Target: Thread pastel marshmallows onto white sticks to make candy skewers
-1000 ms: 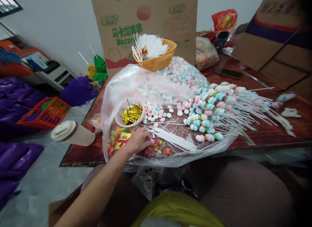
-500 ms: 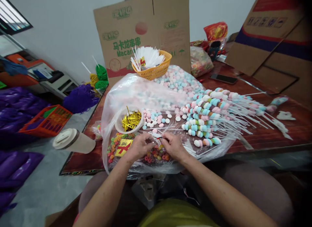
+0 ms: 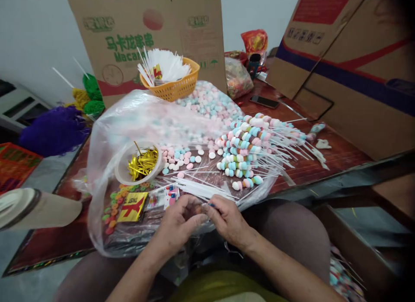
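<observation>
My left hand (image 3: 181, 222) and my right hand (image 3: 228, 220) meet at the table's near edge, above my lap. The right thumb and fingers pinch something small with a bit of blue and white showing. The left fingers curl round towards the same spot; what lies in them is mostly hidden. Just beyond lie white sticks (image 3: 202, 188) and a printed clear packet (image 3: 170, 196). A yellow packet of twist ties (image 3: 132, 207) and ring-shaped cereal pieces (image 3: 113, 210) are left of my hands. Finished-looking marshmallow skewers (image 3: 243, 172) are piled to the right.
A white bowl (image 3: 119, 172) holds gold twist ties. Loose marshmallows (image 3: 210, 101) cover a plastic sheet, with a yellow basket (image 3: 178, 91) of white sticks behind. A beige cup (image 3: 58, 209) stands left. A phone (image 3: 264, 101) and cardboard boxes (image 3: 350, 72) are at the right.
The view has swung right and closer. My hands have drawn back towards me from over the cereal rings, and the printed packets and sticks now show beyond them.
</observation>
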Tool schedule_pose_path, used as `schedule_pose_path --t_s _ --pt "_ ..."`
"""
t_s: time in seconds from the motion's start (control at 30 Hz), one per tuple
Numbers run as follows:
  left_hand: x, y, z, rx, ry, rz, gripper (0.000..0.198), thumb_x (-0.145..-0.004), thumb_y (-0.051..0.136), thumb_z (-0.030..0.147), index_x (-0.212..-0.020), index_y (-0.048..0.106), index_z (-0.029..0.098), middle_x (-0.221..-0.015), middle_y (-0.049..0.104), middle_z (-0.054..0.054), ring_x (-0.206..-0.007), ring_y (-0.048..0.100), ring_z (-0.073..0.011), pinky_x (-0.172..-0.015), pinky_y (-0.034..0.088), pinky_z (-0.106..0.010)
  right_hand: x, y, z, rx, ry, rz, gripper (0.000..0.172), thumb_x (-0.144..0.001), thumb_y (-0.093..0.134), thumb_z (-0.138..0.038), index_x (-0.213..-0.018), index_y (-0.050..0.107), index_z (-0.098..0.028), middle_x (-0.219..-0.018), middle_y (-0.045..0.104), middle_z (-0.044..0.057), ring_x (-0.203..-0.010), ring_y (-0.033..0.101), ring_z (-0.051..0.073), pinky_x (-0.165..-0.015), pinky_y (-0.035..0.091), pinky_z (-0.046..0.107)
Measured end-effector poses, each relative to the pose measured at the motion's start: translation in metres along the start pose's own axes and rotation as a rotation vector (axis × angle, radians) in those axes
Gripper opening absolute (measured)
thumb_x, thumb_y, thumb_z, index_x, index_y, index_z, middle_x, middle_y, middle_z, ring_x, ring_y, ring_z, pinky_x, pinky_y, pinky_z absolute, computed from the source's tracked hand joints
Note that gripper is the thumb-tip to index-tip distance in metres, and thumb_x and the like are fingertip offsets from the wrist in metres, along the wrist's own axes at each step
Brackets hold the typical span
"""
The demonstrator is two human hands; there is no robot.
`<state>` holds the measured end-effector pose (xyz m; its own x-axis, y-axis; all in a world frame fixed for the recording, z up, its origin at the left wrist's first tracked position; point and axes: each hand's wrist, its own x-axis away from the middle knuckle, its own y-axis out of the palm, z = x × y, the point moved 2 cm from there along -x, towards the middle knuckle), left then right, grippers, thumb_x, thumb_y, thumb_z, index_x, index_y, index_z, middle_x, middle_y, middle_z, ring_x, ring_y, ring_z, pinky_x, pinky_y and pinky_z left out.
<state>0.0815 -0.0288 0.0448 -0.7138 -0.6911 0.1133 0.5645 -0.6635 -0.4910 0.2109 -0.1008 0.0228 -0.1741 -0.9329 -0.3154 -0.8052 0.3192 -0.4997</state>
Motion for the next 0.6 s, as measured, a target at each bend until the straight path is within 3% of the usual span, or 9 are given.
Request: schedule_pose_path --t_s 0.07,0.13,0.23,0.33,0.4,0.6 --pt "0.001 0.017 -0.005 0.092 -0.01 -0.019 0.021 -0.077 0.054 0.035 -0.071 0.051 0.016 -0.061 0.05 0.002 -0.056 0.046 -0.0107 -0.053 0.037 -0.021 0.009 -0.004 0.006 0.175 0.016 -0.041 0.039 -0.09 0.034 -0.031 -0.055 0.044 -0.017 -0.053 0.041 -0.003 -0.052 0.04 0.008 -0.051 0.032 0.02" --pt "0.0 0.026 -0.006 0.027 0.089 -0.049 0.022 -0.079 0.051 0.033 -0.065 0.052 0.015 -0.058 0.05 0.001 -0.056 0.046 -0.0106 -0.054 0.037 -0.021 0.015 -0.016 0.019 0.376 0.085 -0.107 0.047 -0.093 0.024 -0.032 -0.053 0.044 -0.016 -0.05 0.042 -0.003 -0.049 0.04 0.007 -0.049 0.032 0.018" --pt "-0.003 0.023 -0.007 -0.103 0.276 -0.001 0.024 -0.083 0.045 0.029 -0.068 0.058 0.015 -0.061 0.054 -0.001 -0.059 0.049 -0.0117 -0.057 0.038 -0.022 0.014 -0.058 0.046 0.59 0.203 -0.1 0.051 -0.094 0.017 -0.026 -0.059 0.052 -0.015 -0.057 0.051 0.0 -0.054 0.046 0.01 -0.053 0.035 0.02" --pt "-0.004 0.01 -0.007 -0.098 0.363 0.094 0.023 -0.085 0.043 0.025 -0.07 0.058 0.015 -0.064 0.057 -0.002 -0.062 0.051 -0.0123 -0.061 0.039 -0.024 0.008 -0.105 0.074 0.764 0.262 -0.074 0.032 -0.088 0.033 -0.021 -0.075 0.061 -0.012 -0.078 0.059 0.01 -0.076 0.049 0.019 -0.067 0.036 0.029" --pt "-0.002 0.003 -0.006 -0.096 0.426 0.124 0.022 -0.085 0.044 0.022 -0.069 0.057 0.016 -0.065 0.058 -0.002 -0.064 0.052 -0.0124 -0.065 0.04 -0.025 0.004 -0.124 0.089 0.844 0.265 -0.123 0.023 -0.081 0.041 -0.015 -0.082 0.063 -0.014 -0.086 0.059 0.013 -0.085 0.048 0.024 -0.071 0.035 0.034" --pt "0.006 -0.009 -0.007 -0.072 0.575 0.24 0.014 -0.082 0.049 0.016 -0.079 0.062 0.017 -0.074 0.063 -0.003 -0.072 0.054 -0.0137 -0.072 0.041 -0.029 0.011 -0.142 0.116 0.98 0.224 -0.264 0.02 -0.079 0.047 -0.02 -0.084 0.066 -0.02 -0.089 0.058 0.011 -0.086 0.048 0.026 -0.067 0.037 0.034"
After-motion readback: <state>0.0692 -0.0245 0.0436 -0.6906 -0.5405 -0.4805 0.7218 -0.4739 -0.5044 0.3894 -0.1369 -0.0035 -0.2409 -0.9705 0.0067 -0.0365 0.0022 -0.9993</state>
